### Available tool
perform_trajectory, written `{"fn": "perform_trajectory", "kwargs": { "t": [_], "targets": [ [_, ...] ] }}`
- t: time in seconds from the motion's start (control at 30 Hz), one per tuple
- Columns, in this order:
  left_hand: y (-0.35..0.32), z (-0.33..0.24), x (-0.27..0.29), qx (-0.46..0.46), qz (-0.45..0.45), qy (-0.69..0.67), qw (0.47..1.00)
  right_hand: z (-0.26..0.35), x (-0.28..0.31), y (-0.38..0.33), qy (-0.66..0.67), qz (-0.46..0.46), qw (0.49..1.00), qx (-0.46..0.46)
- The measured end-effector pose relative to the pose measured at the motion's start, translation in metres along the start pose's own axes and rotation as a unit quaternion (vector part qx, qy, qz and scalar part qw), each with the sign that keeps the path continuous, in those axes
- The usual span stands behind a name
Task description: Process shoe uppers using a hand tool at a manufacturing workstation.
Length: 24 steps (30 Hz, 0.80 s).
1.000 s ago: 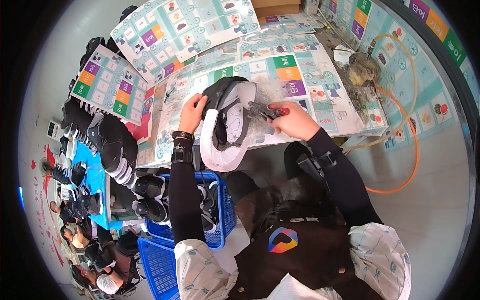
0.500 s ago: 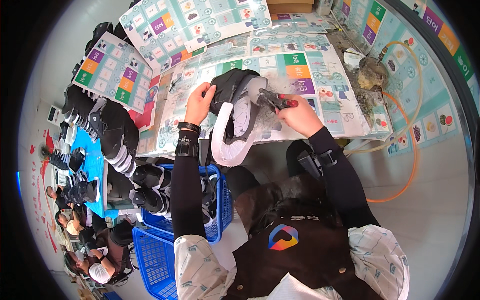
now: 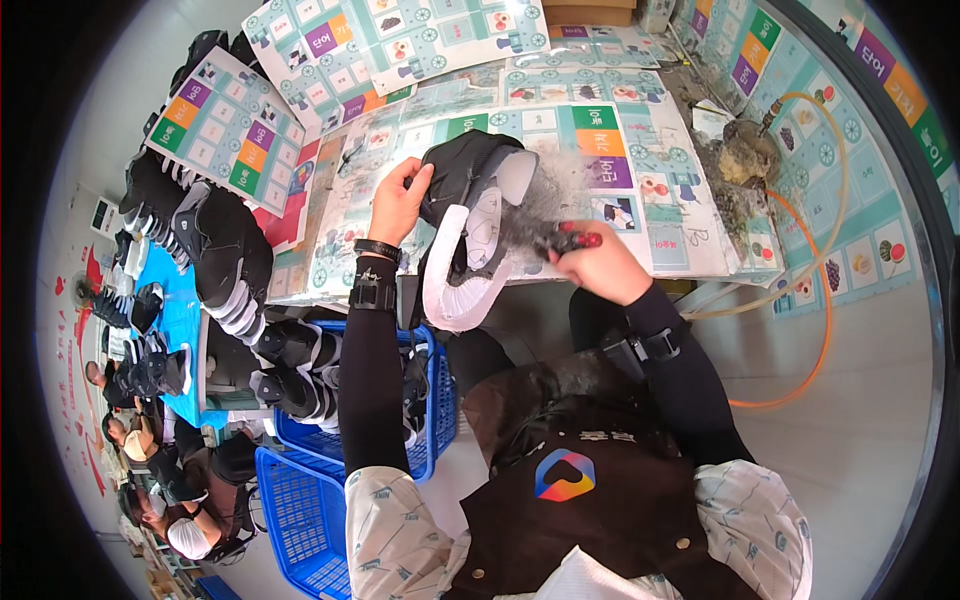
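Observation:
A black-and-white shoe [image 3: 462,180] is held up over the near edge of the worktable, tilted, with its white ribbed rim [image 3: 449,300] curving down toward me. On its left side, my left hand [image 3: 398,205] grips the black part with the thumb and fingers. My right hand [image 3: 608,266] is closed round a dark tool with red parts [image 3: 578,238]. The exact kind of tool cannot be made out. A grey smear lies between the tool and the pale inner panel of the shoe, and it partly hides the tool's front end.
Printed sheets cover the worktable [image 3: 655,250]. Stacked black-and-white shoes [image 3: 222,240] stand to the left, beside blue baskets [image 3: 300,520]. An orange hose [image 3: 826,330] hangs at the right near a lumpy block [image 3: 748,150]. Several people sit at the far left.
My right hand and the tool have moved slightly down, away from the pale panel. My left hand keeps its grip, and the shoe stays nearly in place.

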<state>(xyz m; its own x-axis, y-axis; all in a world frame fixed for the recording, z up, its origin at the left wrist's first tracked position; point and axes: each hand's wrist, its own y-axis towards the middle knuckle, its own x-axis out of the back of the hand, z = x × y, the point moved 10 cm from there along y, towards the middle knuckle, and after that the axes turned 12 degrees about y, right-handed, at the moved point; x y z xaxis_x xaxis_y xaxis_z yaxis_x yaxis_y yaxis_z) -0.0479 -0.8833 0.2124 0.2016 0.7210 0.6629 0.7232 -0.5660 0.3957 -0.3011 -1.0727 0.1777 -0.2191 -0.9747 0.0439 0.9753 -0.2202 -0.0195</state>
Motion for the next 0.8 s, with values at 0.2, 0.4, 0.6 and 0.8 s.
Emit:
{"fn": "perform_trajectory", "kwargs": {
  "t": [0.2, 0.4, 0.6, 0.8],
  "targets": [
    [-0.006, -0.010, 0.003, -0.008, -0.012, 0.004, 1.000, 0.005, -0.007, -0.008, -0.038, 0.012, 0.999, 0.016],
    [-0.008, -0.013, 0.008, -0.012, -0.013, 0.003, 1.000, 0.025, 0.019, -0.016, -0.117, -0.135, 0.981, 0.072],
    [-0.007, -0.014, 0.010, -0.012, -0.015, 0.012, 1.000, -0.005, -0.008, -0.018, -0.089, 0.002, 0.995, -0.040],
    [-0.003, -0.051, 0.017, -0.047, -0.018, 0.006, 0.999, 0.009, 0.000, -0.031, -0.017, 0.053, 0.997, 0.055]
  ]
}}
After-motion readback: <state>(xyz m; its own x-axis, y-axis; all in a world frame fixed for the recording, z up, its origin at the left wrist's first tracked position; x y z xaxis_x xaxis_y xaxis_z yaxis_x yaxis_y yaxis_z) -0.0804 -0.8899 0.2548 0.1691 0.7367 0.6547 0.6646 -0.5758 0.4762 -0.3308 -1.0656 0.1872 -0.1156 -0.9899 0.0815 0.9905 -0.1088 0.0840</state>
